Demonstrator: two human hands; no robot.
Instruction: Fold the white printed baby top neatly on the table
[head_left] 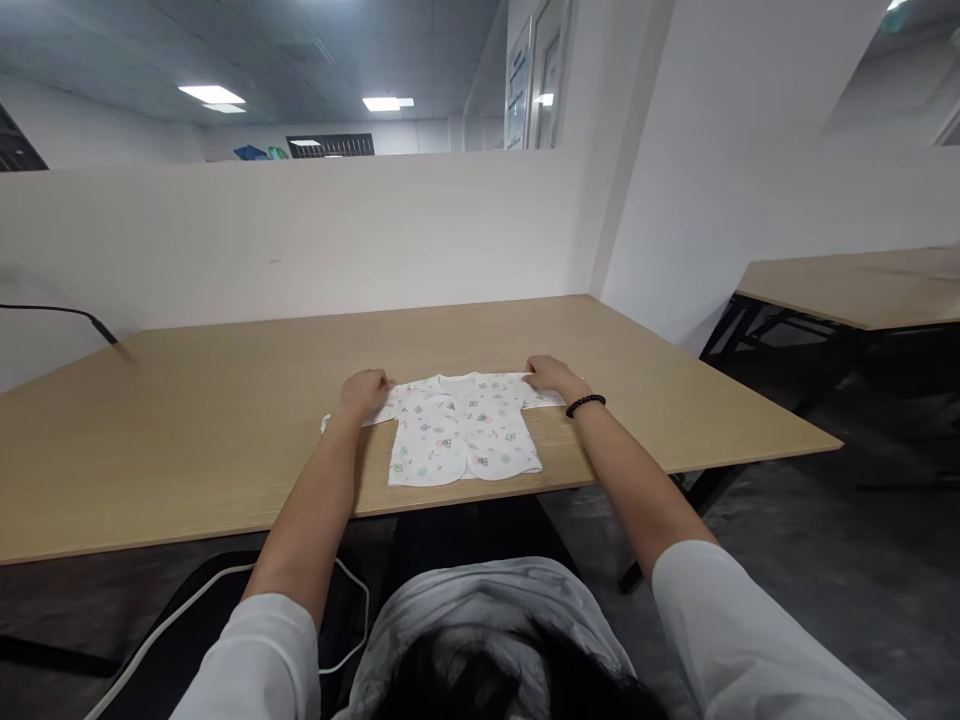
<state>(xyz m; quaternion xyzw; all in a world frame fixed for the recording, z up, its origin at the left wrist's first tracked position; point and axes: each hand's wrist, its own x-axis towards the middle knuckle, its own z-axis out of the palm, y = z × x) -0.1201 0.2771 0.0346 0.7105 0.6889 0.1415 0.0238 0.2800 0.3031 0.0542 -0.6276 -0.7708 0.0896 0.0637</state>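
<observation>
White cotton baby shirt (461, 430) with small coloured prints lies flat, front up, on the light wood-grain table (187, 440), close to the table's near edge and roughly midway along it. Short sleeves are spread out to either side; the front placket runs down the middle, and the hem points toward the person.

Left hand (365, 391) rests on the shirt's left sleeve, fingers curled down and pressed onto the fabric; whether cloth is pinched between them cannot be told from this angle. A bit of sleeve edge shows just beyond the wrist, on the side away from the shirt's body.

Right hand (550, 375) sits on the shirt's right sleeve near the shoulder, fingers together and bent onto the cloth; a true grip cannot be confirmed. A black bead bracelet (585, 404) circles that wrist, just beside the sleeve's end.

Both forearms reach over the table's near edge, on either side of the shirt.

White partition wall (300, 240) stands along the table's far edge. A black cable (67, 314) enters at the table's far left corner. A second wooden table (855, 285) stands well apart, to the right of the shirt's table.
</observation>
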